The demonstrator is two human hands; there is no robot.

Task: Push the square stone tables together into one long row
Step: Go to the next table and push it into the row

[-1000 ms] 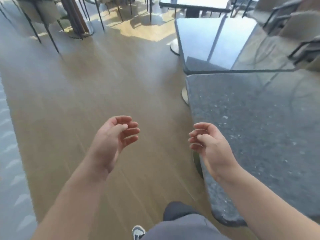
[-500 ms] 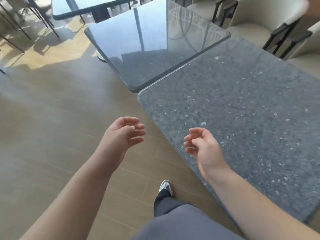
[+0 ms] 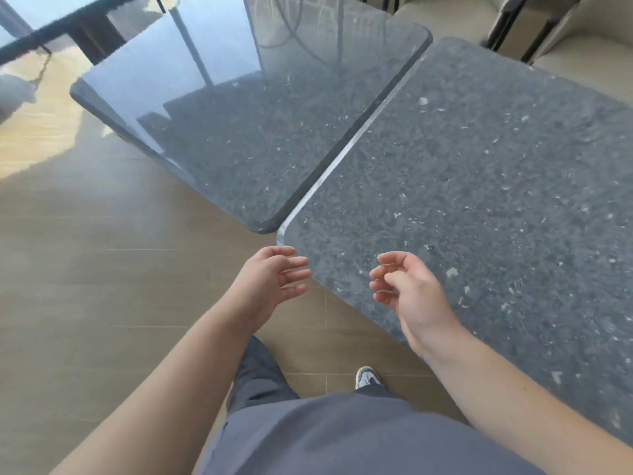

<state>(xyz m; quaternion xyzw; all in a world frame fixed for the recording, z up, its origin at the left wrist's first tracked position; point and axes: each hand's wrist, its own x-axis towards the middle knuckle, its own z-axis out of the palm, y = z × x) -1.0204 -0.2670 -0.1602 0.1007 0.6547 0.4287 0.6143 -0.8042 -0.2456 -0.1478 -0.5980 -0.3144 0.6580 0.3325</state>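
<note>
Two square dark speckled stone tables stand edge to edge. The near table fills the right side; the far table lies up and left of it, a thin seam between them. My left hand hovers over the floor just off the near table's front corner, fingers loosely curled, holding nothing. My right hand hangs over the near table's front edge, fingers apart and bent, also empty. Neither hand touches a table.
A third dark table stands farther back at the upper left. Beige chairs with black frames crowd the far side at the upper right. Wooden floor spreads to the left. My leg and shoe are below.
My view has swung right and closer, so both tables now fill the frame. Both hands stayed empty and moved toward the near table's front corner.
</note>
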